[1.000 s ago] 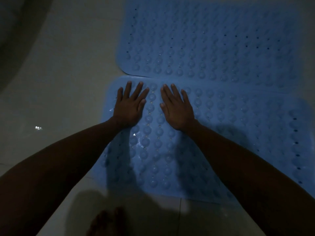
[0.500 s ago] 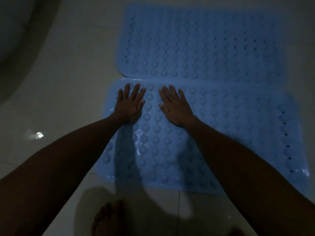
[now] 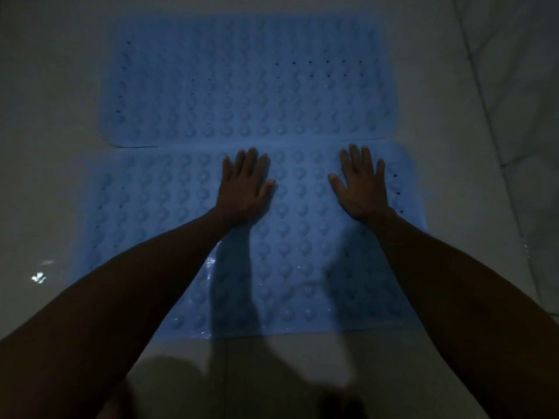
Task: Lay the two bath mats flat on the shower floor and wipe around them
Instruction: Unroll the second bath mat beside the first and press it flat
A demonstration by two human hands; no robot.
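Two light-blue bath mats [image 3: 242, 86] [image 3: 157, 207] patterned with rows of round bumps and small dark holes; pale grey-white floor tiles [image 3: 51, 146].

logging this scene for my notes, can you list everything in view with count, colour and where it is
bath mats: 2, blue with raised bumps and small holes; near mat lies flat under the hands, far mat lies flat beyond it, their long edges meeting
floor: 1, pale tiles with grout lines, around both mats
bright reflection: 1, white, on the floor left of the near mat
left hand: 1, palm down, fingers spread, near the middle of the near mat
right hand: 1, palm down, fingers spread, near the right end of the near mat
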